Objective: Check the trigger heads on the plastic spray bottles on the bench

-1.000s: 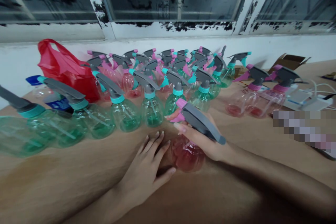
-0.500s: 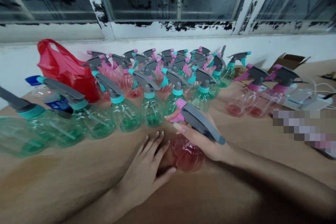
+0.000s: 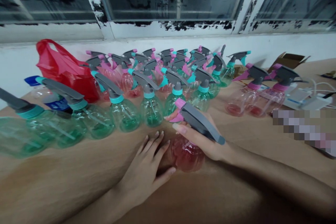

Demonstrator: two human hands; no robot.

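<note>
My right hand [image 3: 203, 140] grips a spray bottle [image 3: 189, 157] around its neck, just under the grey and pink spray head. The bottle's body is clear red and it stands upright on the wooden table [image 3: 86, 178]. Flat on the tabletop, my left hand [image 3: 147, 168] lies with fingers spread, just left of the red bottle and holding nothing. Beyond both hands runs a row of green spray bottles [image 3: 127, 115] with turquoise collars and grey levers. Parts of the held bottle's neck are hidden by my right fingers.
Many pink and green spray bottles [image 3: 131, 83] crowd against the wall. A red plastic bag [image 3: 65, 73] and a blue-capped bottle [image 3: 39, 92] stand at the left. Two pink bottles [image 3: 240, 101], a cardboard box [image 3: 290, 62], white cables and a blurred-out flat object lie right.
</note>
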